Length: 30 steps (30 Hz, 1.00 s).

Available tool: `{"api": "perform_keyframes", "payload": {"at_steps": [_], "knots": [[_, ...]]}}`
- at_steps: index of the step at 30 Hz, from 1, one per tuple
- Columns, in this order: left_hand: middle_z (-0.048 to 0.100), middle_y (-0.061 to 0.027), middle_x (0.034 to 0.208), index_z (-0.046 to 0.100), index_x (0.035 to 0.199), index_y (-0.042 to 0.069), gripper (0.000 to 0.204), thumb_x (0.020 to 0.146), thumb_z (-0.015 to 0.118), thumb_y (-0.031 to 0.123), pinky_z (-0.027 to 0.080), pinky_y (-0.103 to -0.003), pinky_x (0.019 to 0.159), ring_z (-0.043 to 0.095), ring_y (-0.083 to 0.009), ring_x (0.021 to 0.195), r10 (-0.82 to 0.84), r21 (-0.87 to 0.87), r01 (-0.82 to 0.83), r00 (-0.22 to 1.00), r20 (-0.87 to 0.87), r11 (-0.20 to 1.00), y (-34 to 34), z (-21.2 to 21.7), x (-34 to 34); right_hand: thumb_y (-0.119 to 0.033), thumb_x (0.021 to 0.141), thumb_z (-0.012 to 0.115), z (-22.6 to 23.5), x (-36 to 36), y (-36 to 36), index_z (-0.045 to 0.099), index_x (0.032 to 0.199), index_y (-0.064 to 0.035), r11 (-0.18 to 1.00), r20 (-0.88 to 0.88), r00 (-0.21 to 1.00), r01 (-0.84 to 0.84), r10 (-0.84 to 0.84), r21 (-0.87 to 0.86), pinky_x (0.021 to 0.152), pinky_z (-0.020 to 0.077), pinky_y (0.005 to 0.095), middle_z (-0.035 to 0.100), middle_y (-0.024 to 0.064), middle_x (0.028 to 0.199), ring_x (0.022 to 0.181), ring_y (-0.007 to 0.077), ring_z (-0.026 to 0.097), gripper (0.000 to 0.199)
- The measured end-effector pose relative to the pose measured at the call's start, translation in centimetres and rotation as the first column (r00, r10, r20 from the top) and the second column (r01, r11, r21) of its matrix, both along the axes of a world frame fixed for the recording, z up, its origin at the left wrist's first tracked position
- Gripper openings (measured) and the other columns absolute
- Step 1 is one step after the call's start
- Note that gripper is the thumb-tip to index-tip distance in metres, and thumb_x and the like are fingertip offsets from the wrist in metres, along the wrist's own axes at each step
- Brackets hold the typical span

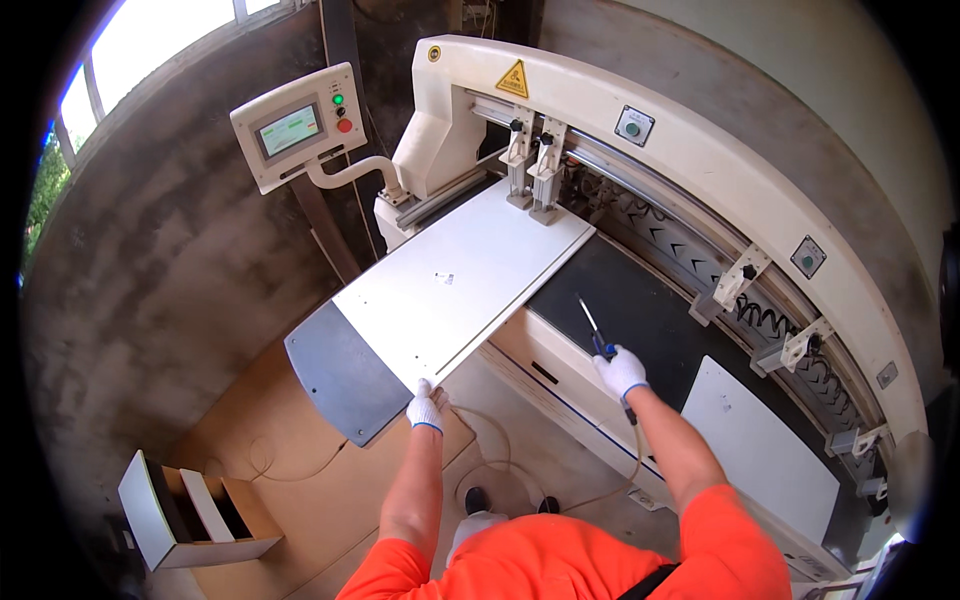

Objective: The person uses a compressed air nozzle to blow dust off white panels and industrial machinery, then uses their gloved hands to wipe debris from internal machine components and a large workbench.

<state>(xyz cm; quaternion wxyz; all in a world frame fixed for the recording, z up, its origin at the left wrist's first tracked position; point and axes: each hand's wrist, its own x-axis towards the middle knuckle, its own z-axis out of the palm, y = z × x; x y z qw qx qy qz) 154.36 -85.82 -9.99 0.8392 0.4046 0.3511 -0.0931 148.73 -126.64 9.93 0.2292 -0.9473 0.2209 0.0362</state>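
Observation:
My left hand, in a white glove, grips the near edge of a long white panel, thumb on top and fingers hidden beneath. The panel lies on the machine's left end, its far part under two clamps. A grey support plate shows under its near left end. My right hand, gloved too, is closed around an air blow gun with a thin metal nozzle. The nozzle points up and left over the black machine bed, apart from the panel. A hose hangs from the gun.
A second white panel lies on the bed at right. More clamps hang from the long cream beam. A control panel with a screen stands at far left. On the floor at left is a small open box.

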Motion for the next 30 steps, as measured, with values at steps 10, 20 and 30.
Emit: {"api": "perform_keyframes", "payload": {"at_steps": [10, 20, 30], "knots": [[0.067, -0.0113, 0.102, 0.061, 0.117, 0.002, 0.043, 0.104, 0.056, 0.042, 0.050, -0.038, 0.077, 0.062, -0.0240, 0.089, 0.055, 0.031, -0.055, 0.998, -0.007, 0.998, 2.5, 0.8, -12.1, -0.047, 0.080, 0.077, 2.7, 8.2, 0.2, 0.044, 0.141, -0.0051, 0.875, 0.225, 0.950, 0.290, -0.216, -0.387, 0.099, 0.0470, 0.0502, 0.054, 0.0179, 0.134, 0.123, 0.0363, 0.054, 0.081], [0.068, -0.0116, 0.105, 0.063, 0.122, 0.000, 0.048, 0.102, 0.054, 0.043, 0.051, -0.043, 0.080, 0.063, -0.0278, 0.093, -0.017, 0.058, 0.036, 0.952, -0.307, 0.998, 15.9, 8.1, -37.0, -0.027, 0.086, 0.080, -15.3, -4.5, 15.3, 0.069, 0.108, 0.0041, -0.090, -0.267, 0.836, 0.255, -0.480, 0.963, 0.077, 0.0576, 0.0401, 0.071, 0.0159, 0.101, 0.087, 0.0262, 0.070, 0.040], [0.067, -0.0135, 0.115, 0.059, 0.129, -0.004, 0.057, 0.102, 0.053, 0.046, 0.051, -0.042, 0.090, 0.062, -0.0298, 0.103, -0.301, 0.512, 0.396, 0.917, -0.261, 0.762, 8.1, 14.0, -24.4, -0.019, 0.093, 0.071, -9.2, -31.2, 6.8, 0.069, 0.115, 0.0018, -0.189, -0.246, 0.662, 0.159, -0.708, 0.969, 0.077, 0.0567, 0.0383, 0.071, 0.0123, 0.106, 0.090, 0.0206, 0.069, 0.030]]}}
